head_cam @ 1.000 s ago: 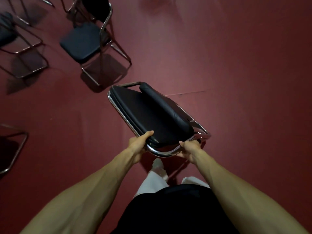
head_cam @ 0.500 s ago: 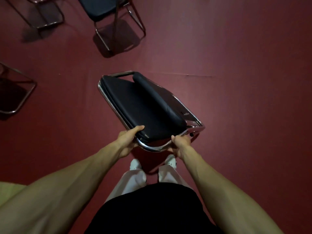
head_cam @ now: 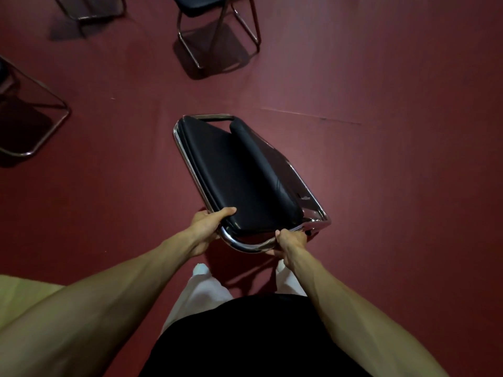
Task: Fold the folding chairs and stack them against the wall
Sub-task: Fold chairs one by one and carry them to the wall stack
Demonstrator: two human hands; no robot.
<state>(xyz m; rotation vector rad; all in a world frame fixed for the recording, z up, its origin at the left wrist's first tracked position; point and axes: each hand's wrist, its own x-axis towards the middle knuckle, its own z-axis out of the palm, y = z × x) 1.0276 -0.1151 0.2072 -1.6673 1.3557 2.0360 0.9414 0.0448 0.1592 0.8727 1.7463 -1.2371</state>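
One folded chair (head_cam: pixel 239 175), black pads on a chrome frame, is held low over the red floor (head_cam: pixel 381 159) in front of the person. Its long axis runs away from them, leaning left. The left hand (head_cam: pixel 205 227) and right hand (head_cam: pixel 290 242) each curl around its near end. Three open chairs stand beyond: top centre (head_cam: pixel 201 5), top left (head_cam: pixel 89 17), far left (head_cam: pixel 40 87).

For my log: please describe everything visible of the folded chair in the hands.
The folded chair has a black padded seat and backrest closed together inside a shiny metal tube frame. It is held off the red floor, tilted. The left hand grips its near left corner, the right hand the near frame bar.
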